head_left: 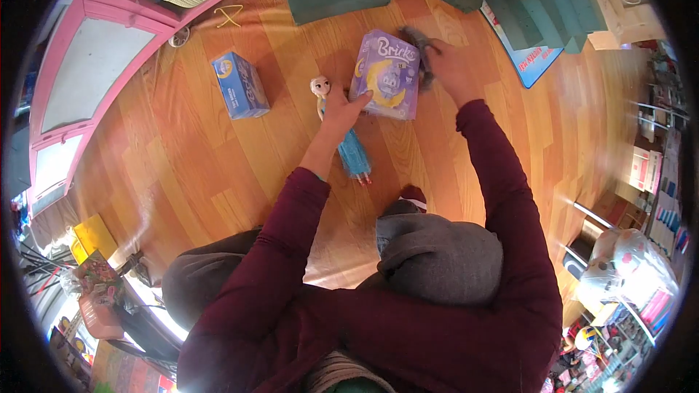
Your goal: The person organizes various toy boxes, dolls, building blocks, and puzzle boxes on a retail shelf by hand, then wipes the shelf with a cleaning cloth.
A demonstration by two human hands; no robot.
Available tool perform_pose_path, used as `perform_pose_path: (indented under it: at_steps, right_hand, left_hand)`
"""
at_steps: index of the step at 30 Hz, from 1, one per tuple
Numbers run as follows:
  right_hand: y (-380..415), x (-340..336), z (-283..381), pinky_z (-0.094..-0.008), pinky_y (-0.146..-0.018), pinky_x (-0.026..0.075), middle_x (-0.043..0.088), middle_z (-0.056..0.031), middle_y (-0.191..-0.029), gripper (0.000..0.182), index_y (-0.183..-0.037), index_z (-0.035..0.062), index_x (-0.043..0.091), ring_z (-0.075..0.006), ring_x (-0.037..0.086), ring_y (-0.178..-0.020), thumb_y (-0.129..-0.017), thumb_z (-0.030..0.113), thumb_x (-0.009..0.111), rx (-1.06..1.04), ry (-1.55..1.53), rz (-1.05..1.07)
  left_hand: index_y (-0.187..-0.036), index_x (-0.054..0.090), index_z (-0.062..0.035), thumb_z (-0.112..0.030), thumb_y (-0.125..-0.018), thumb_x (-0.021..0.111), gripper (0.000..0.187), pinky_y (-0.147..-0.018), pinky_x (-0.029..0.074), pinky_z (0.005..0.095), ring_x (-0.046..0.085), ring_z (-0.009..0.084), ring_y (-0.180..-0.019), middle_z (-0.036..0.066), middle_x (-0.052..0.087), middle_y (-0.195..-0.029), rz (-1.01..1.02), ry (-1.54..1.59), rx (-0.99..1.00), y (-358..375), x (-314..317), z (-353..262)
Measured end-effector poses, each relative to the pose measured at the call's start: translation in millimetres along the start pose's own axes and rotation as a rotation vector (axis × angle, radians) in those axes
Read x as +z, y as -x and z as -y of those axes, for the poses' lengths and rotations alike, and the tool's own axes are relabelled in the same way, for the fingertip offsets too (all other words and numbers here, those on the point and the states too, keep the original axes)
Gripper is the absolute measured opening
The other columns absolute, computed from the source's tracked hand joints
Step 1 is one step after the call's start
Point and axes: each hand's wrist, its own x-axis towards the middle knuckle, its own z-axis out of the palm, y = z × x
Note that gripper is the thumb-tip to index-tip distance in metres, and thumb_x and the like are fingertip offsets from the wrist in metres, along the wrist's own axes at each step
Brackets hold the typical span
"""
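Head: Bricks box [388, 76] on floor [451, 160], looks unopened.
Left hand [342, 110] over doll [352, 154], thumb on box; grip unclear. Right hand [449, 65] pinches gray fuzzy item [422, 47] right of box. Blue carton [240, 87] left.

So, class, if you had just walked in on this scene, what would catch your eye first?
Probably the bright purple box marked "Bricks", with its yellow moon, between the two hands, the left hand's thumb on its front. Next, perhaps, the doll in a blue dress, lying on the wooden floor partly behind that hand. The fuzzy grey thing in the right hand, by the box's right edge, may also draw a look.
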Motion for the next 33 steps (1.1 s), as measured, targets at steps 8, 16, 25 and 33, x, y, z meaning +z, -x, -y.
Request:
perform_pose_path:
  at_steps: [8, 16, 25, 33]
  right_hand:
    - [33, -14, 42, -0.0302, -0.078, 0.046, 0.057, -0.0108, -0.104, 0.036, -0.118, -0.0029, 0.045, -0.0191, 0.057, -0.094, -0.091, 0.021, 0.044, -0.541, 0.140, -0.166]
    - [97, 22, 77, -0.0345, -0.071, 0.045, 0.058, -0.0156, -0.099, 0.038, -0.116, -0.0043, 0.044, -0.0259, 0.057, -0.084, -0.086, 0.017, 0.051, -0.554, -0.031, -0.089]
    - [86, -53, 99, -0.0281, -0.085, 0.042, 0.053, -0.0084, -0.110, 0.045, -0.120, -0.0031, 0.046, -0.0149, 0.050, -0.100, -0.083, 0.020, 0.058, -0.297, -0.644, 0.028]
    - [111, -24, 121, -0.0327, -0.091, 0.039, 0.050, -0.0118, -0.118, 0.073, -0.127, -0.0050, 0.035, -0.0201, 0.049, -0.108, -0.071, 0.023, 0.072, -0.164, -0.609, 0.235]
  left_hand:
    - [-0.115, 0.038, 0.0022, -0.016, -0.086, 0.057, 0.040, -0.079, 0.047, 0.0297, 0.054, 0.0164, -0.095, 0.010, 0.053, -0.108, 0.140, 0.276, 0.104, 13, 10, -36]
    - [-0.114, 0.045, -0.0016, -0.032, -0.090, 0.050, 0.039, -0.084, 0.046, 0.0307, 0.054, 0.0163, -0.097, 0.006, 0.055, -0.106, -0.175, 0.737, 0.248, 14, -6, -64]
    - [-0.116, 0.047, -0.0015, -0.032, -0.086, 0.057, 0.044, -0.087, 0.040, 0.0290, 0.051, 0.0124, -0.096, 0.003, 0.056, -0.104, 0.110, 0.184, 0.248, 7, -19, -48]
    - [-0.127, 0.037, -0.0057, -0.041, -0.092, 0.040, 0.050, -0.091, 0.040, 0.0344, 0.049, 0.0179, -0.105, 0.009, 0.048, -0.120, 0.021, 0.360, -0.038, 23, 13, -77]
